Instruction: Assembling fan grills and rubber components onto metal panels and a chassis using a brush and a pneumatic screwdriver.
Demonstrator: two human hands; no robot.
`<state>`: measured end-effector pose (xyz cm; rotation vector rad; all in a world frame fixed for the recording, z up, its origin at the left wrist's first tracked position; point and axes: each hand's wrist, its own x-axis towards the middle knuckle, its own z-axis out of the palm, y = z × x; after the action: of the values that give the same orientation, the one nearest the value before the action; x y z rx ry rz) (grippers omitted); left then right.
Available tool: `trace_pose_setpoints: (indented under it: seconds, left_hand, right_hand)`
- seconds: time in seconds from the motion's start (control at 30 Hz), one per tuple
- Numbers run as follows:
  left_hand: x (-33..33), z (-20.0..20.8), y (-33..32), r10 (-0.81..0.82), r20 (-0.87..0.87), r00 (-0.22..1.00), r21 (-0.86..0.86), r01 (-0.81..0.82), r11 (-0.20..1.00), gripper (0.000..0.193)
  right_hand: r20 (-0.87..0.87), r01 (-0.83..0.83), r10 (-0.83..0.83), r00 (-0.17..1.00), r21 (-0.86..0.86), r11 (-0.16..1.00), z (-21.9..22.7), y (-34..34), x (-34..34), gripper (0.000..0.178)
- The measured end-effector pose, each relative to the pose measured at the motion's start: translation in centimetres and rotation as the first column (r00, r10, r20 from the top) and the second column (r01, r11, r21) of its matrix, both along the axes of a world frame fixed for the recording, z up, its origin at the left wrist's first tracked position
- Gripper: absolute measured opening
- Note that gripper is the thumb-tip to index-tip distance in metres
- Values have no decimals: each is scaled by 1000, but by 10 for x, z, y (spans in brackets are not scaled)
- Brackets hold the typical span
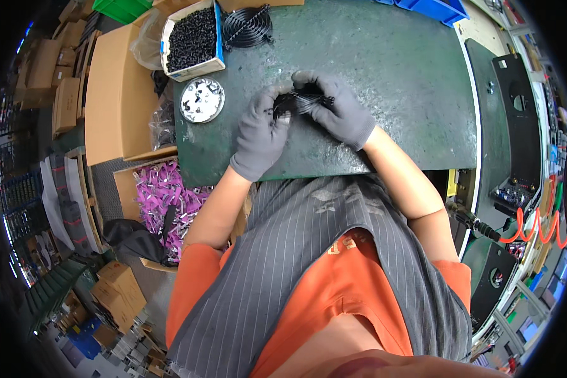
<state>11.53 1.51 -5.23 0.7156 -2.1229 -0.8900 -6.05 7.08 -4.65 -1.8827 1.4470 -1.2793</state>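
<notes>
Both gloved, left hand (257, 135) and right hand (348, 114) grip glossy black wirework (305, 103) (perhaps several layers, partly hidden).

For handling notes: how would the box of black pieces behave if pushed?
The box likely feels heavy, being full of black pieces. It should slide, not roll, having straight sides. Its open top suggests tilting might spill some.

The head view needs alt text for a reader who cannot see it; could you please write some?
A person's gray-gloved left hand and right hand hold a black wire piece between them over a dark green table. Toward the table's far left are a round white container, a box of small black parts and round black wire grilles.
</notes>
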Motion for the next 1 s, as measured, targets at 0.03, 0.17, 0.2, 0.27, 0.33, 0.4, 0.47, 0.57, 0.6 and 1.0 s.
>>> trace_pose_setpoints:
  seconds: [0.03,0.17,0.2,0.27,0.33,0.4,0.47,0.57,0.6,1.0]
  left_hand:
    - [0,3,-2,-17,-10,1000,35,18,999,34]
    - [2,4,-7,-57,-20,998,44,58,997,29]
    - [2,5,-6,-51,-22,998,48,52,997,29]
    - [4,7,-5,-41,-35,999,14,41,999,26]
    - [5,4,-4,-14,-62,998,73,19,997,25]
    - [8,4,-5,11,-87,996,130,0,991,25]
    - [15,5,-7,-20,42,999,251,9,968,30]
    - [20,5,-6,-35,-81,996,477,69,876,36]
    - [21,7,-6,-32,-83,996,477,68,876,36]
    - [27,41,-1,81,-249,965,815,163,555,35]
  right_hand:
    - [1,-7,7,1000,9,1000,1,1,1,43]
    - [60,-13,5,998,141,990,6,2,-3,47]
    - [12,-34,33,999,168,985,7,3,-5,50]
    - [33,-64,59,998,192,979,14,5,-9,48]
    - [54,-89,79,995,213,973,19,7,-11,46]
    - [248,-140,54,967,341,929,21,8,-15,39]
    - [275,-130,26,961,364,922,25,9,-15,31]
    - [359,-182,24,933,411,893,31,7,-10,27]
    - [423,-208,-3,906,452,868,34,7,-8,27]
    - [825,-274,-334,456,487,829,37,10,7,29]
